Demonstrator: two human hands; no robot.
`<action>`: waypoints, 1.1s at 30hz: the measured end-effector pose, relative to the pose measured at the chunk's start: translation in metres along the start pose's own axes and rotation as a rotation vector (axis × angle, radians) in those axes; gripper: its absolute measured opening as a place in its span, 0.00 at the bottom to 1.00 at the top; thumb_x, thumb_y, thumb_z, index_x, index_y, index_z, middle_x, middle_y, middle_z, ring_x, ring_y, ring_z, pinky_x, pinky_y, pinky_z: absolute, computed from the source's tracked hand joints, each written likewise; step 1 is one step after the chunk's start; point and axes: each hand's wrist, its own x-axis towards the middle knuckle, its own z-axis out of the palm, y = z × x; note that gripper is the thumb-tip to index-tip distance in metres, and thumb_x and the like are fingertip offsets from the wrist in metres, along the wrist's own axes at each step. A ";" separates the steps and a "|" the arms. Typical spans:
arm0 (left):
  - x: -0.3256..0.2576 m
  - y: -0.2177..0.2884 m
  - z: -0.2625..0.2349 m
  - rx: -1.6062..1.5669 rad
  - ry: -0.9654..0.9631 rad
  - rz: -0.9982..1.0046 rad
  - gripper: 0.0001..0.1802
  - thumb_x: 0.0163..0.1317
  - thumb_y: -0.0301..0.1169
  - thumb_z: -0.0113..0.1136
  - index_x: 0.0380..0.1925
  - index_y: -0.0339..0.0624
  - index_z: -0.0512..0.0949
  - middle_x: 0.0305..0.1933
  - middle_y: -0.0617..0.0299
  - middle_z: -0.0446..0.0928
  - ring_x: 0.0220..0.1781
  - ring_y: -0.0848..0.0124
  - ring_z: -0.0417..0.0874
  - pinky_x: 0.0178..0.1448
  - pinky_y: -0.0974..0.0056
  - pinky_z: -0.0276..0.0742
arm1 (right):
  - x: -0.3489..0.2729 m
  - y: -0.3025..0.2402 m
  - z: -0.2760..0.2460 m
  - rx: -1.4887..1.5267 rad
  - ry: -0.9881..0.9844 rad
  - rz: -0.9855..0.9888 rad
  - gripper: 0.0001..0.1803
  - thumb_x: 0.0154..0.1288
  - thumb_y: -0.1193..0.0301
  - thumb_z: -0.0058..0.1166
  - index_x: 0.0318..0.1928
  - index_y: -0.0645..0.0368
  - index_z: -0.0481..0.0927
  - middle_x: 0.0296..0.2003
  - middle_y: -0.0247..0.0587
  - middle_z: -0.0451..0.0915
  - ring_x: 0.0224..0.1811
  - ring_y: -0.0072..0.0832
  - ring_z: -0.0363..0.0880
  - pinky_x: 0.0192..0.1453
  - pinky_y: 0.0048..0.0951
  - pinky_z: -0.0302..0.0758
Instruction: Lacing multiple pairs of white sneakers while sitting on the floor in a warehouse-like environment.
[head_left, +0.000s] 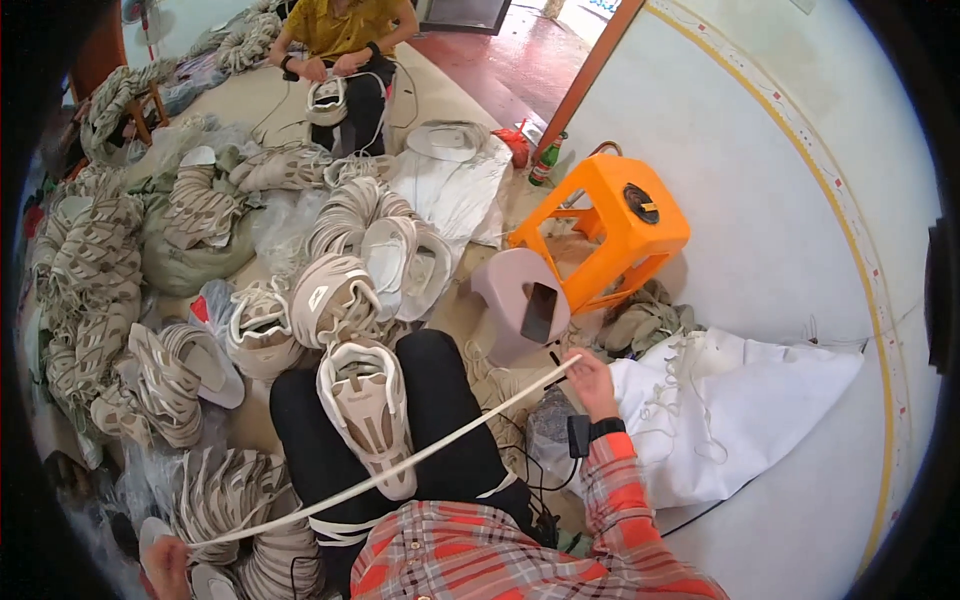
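Note:
A long cream shoelace (400, 468) is stretched taut across my lap from one hand to the other. My right hand (590, 385), closed, pinches its upper end near the mauve stool. At the lower left, my left hand (165, 562) is closed on the other end, beside stacked shoe parts. Under the shoelace, a beige and brown shoe upper (365, 400) rests between my thighs, its opening away from me and its toe toward my belly. No lacing shows clearly across its front. Just beyond my knees stand two more beige uppers, one (262, 330) left of the other (335, 300).
Nested stacks of uppers (95, 270) line the left side. To the right are a mauve stool (500, 275) bearing a phone (539, 312), an orange stool (640, 230) and a white sheet (740, 400) with loose laces. A co-worker (350, 30) handles another upper at the back.

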 end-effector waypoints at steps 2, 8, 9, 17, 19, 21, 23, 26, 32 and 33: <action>-0.022 -0.074 0.062 -0.048 0.202 -0.091 0.15 0.50 0.38 0.58 0.19 0.36 0.74 0.24 0.49 0.75 0.30 0.59 0.78 0.33 0.61 0.70 | -0.007 0.002 -0.016 0.022 0.026 -0.078 0.11 0.59 0.80 0.45 0.43 0.68 0.72 0.38 0.44 0.77 0.40 0.32 0.76 0.50 0.31 0.74; 0.051 0.032 0.134 -0.049 -0.197 -0.040 0.07 0.52 0.24 0.52 0.31 0.38 0.77 0.28 0.48 0.74 0.33 0.54 0.77 0.41 0.56 0.72 | -0.097 0.045 0.125 -0.790 -0.475 -0.019 0.09 0.61 0.77 0.47 0.40 0.70 0.74 0.30 0.40 0.78 0.30 0.28 0.78 0.39 0.26 0.76; 0.059 0.041 0.158 -0.221 -0.105 0.153 0.07 0.55 0.25 0.53 0.34 0.37 0.77 0.32 0.51 0.77 0.33 0.59 0.79 0.38 0.61 0.74 | -0.115 0.065 0.150 -0.815 -0.505 0.094 0.08 0.61 0.76 0.47 0.38 0.68 0.75 0.28 0.39 0.78 0.29 0.28 0.78 0.38 0.25 0.76; 0.086 0.138 0.246 -0.854 -0.204 0.029 0.07 0.58 0.24 0.54 0.36 0.35 0.76 0.26 0.62 0.76 0.28 0.77 0.75 0.34 0.72 0.71 | -0.153 0.147 0.195 -1.444 -0.801 -0.581 0.05 0.57 0.74 0.48 0.35 0.61 0.71 0.28 0.46 0.71 0.32 0.45 0.73 0.34 0.40 0.73; 0.086 0.139 0.248 -0.877 -0.187 0.021 0.06 0.58 0.24 0.53 0.35 0.34 0.76 0.26 0.62 0.76 0.28 0.77 0.75 0.33 0.71 0.71 | -0.151 0.148 0.194 -1.398 -0.854 -0.625 0.04 0.57 0.75 0.48 0.34 0.60 0.70 0.28 0.46 0.70 0.31 0.45 0.73 0.34 0.41 0.73; 0.086 0.137 0.250 -0.843 -0.254 0.033 0.06 0.61 0.24 0.51 0.36 0.33 0.74 0.31 0.62 0.77 0.33 0.77 0.77 0.39 0.71 0.74 | -0.150 0.148 0.193 -1.437 -0.837 -0.577 0.04 0.56 0.75 0.48 0.33 0.61 0.70 0.28 0.47 0.70 0.32 0.45 0.73 0.34 0.40 0.73; 0.087 0.136 0.252 -0.846 -0.246 0.029 0.06 0.61 0.24 0.50 0.36 0.33 0.74 0.31 0.63 0.77 0.33 0.77 0.77 0.39 0.71 0.74 | -0.150 0.150 0.193 -1.454 -0.839 -0.577 0.04 0.56 0.76 0.47 0.32 0.61 0.69 0.28 0.46 0.70 0.31 0.45 0.73 0.34 0.40 0.73; 0.086 0.136 0.251 -0.834 -0.237 0.028 0.06 0.61 0.23 0.50 0.36 0.33 0.74 0.31 0.63 0.77 0.33 0.77 0.77 0.39 0.71 0.74 | -0.150 0.151 0.195 -1.478 -0.870 -0.632 0.03 0.54 0.77 0.46 0.31 0.61 0.69 0.27 0.46 0.70 0.30 0.46 0.73 0.33 0.41 0.73; 0.084 0.136 0.252 -0.854 -0.213 0.016 0.06 0.61 0.24 0.51 0.36 0.33 0.74 0.31 0.62 0.77 0.33 0.77 0.77 0.39 0.71 0.74 | -0.153 0.155 0.194 -1.525 -0.865 -0.649 0.04 0.51 0.79 0.46 0.30 0.61 0.68 0.26 0.47 0.70 0.29 0.47 0.73 0.32 0.42 0.72; 0.084 0.136 0.251 -0.841 -0.211 0.023 0.06 0.60 0.24 0.51 0.36 0.33 0.74 0.30 0.62 0.77 0.33 0.77 0.77 0.39 0.71 0.74 | -0.153 0.156 0.194 -1.532 -0.862 -0.640 0.04 0.51 0.79 0.46 0.30 0.61 0.68 0.26 0.48 0.70 0.29 0.47 0.73 0.31 0.42 0.72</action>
